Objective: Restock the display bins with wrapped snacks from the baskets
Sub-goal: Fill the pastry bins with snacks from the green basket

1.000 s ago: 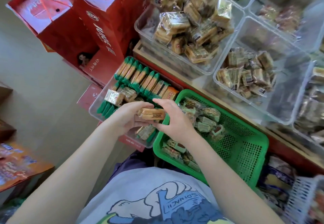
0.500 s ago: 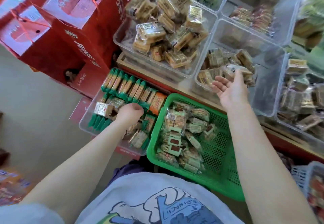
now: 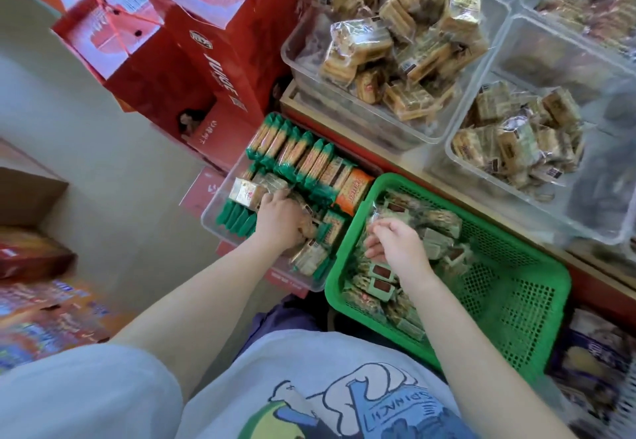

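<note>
Clear plastic makes up the display bins; four are countable on the wooden shelf, though the far ones run off the frame edge. The largest, the heaped bin (image 3: 347, 93) at the shelf's left end, holds tan wrapped snacks too many to count. Just right of it, the part-filled bin (image 3: 464, 177) at the shelf's front edge carries a smaller pile against its left wall.

Below the shelf sit two supply containers. One green basket (image 3: 509, 304) holds green-wrapped snacks (image 3: 382, 273) along its left wall; its right half shows bare mesh. Touching its left wall is one clear tub (image 3: 220, 213), with a row of roughly nine upright green-ended packs (image 3: 303, 156) along its far wall and one orange pack (image 3: 352, 192) at that row's right end.

Half a second ago your right hand (image 3: 399, 246) lay palm-up and flat over the part-filled bin; now it is down in the green basket, fingers curled toward the packs, though you cannot tell whether they hold one yet. Your left hand (image 3: 278, 218) stays in the clear tub as before, its fingers buried among the packs, so their grip cannot be told.

Judged from this, one delivery to the part-filled bin is complete and the next pick is starting.
</note>
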Available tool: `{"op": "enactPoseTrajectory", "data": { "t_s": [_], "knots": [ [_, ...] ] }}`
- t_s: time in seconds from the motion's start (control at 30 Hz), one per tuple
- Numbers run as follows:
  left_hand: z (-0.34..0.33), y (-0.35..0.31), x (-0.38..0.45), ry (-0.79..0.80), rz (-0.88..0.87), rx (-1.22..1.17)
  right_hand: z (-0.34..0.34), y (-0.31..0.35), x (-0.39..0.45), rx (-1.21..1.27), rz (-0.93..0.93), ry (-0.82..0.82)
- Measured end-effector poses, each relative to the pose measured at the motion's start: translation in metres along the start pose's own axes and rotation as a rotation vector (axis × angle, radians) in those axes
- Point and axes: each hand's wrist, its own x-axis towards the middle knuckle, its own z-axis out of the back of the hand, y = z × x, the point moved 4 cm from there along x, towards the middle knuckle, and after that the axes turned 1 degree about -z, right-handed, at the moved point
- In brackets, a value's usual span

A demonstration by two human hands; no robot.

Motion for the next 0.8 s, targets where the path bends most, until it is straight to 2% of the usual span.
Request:
{"op": "enactPoseTrajectory", "data": {
  "t_s": [0.07,0.13,0.2,0.27,0.4,0.47,0.6,0.7,0.8],
  "knots": [
    [0.017,0.007,-0.004,0.005,0.075,-0.367,-0.014,-0.012,-0.002,-0.101,-0.027,0.071],
    [0.034,0.009,-0.016,0.095,0.152,-0.9,-0.021,-0.013,-0.005,-0.085,-0.041,0.116],
    [0.053,0.004,-0.031,0.149,0.197,-1.371,-0.025,-0.005,-0.011,0.079,-0.065,0.157],
    [0.066,0.001,-0.041,0.111,0.181,-1.591,-0.024,0.01,-0.018,0.249,-0.051,0.217],
    [0.093,-0.023,-0.052,0.066,0.059,-1.699,-0.016,0.045,-0.032,0.288,0.095,0.338],
    [0.11,-0.034,-0.051,0.08,0.018,-1.753,-0.008,0.058,-0.036,0.281,0.159,0.319],
    [0.12,-0.03,-0.032,0.027,0.159,-1.7,0.032,0.071,-0.033,0.465,0.197,0.122],
    [0.106,-0.016,-0.021,-0.051,0.197,-1.527,0.087,0.074,-0.023,0.755,0.216,-0.083],
    [0.076,-0.004,-0.018,-0.044,0.259,-1.356,0.139,0.074,-0.008,1.101,0.226,-0.271]
  ]
}}
